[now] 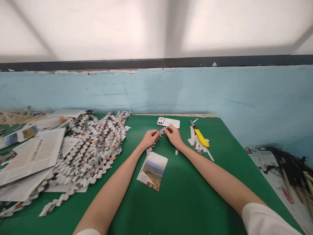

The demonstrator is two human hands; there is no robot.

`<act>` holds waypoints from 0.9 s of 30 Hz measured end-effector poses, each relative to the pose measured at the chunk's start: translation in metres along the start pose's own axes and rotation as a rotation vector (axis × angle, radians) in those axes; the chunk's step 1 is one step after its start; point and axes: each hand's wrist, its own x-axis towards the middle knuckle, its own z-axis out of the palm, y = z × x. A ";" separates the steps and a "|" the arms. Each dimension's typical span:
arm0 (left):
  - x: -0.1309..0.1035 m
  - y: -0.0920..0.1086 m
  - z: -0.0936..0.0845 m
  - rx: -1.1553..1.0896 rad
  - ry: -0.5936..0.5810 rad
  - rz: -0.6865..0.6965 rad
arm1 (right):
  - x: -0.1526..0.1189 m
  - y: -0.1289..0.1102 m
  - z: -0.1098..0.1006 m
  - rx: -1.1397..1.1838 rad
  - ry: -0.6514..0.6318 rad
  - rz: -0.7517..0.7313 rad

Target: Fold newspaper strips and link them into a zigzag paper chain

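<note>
A short folded paper chain point(161, 132) is pinched between the fingertips of both hands, just above the green table. My left hand point(149, 139) is closed on its left part, and some of the chain hangs below that hand. At its upper right end, my right hand point(174, 135) pinches with thumb and finger. Closest to me lies a small stack of cut printed paper point(154, 170) with a landscape picture on top. A single paper strip point(176, 151) rests beneath my right wrist.
A large heap of folded paper chain point(97, 147) and newspaper sheets point(34, 156) cover the table's left side. A white phone point(173, 123) lies behind my hands. On the right are a yellow-handled knife point(201, 138) and cut paper strips point(195, 143). The green table point(207, 199) meets a blue wall.
</note>
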 end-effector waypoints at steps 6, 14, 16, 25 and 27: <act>-0.002 -0.006 -0.002 0.016 -0.052 -0.020 | -0.001 0.002 -0.002 0.145 -0.153 0.102; -0.004 -0.001 -0.004 -0.003 -0.075 -0.008 | 0.001 0.001 0.002 0.069 -0.160 0.130; -0.004 0.001 -0.004 -0.008 -0.072 -0.020 | 0.002 0.002 0.002 0.066 -0.171 0.123; -0.004 -0.004 -0.003 -0.010 -0.070 -0.053 | 0.001 -0.003 0.000 0.090 -0.202 0.092; -0.003 -0.005 -0.004 -0.006 -0.068 -0.045 | 0.000 -0.005 -0.001 0.079 -0.193 0.068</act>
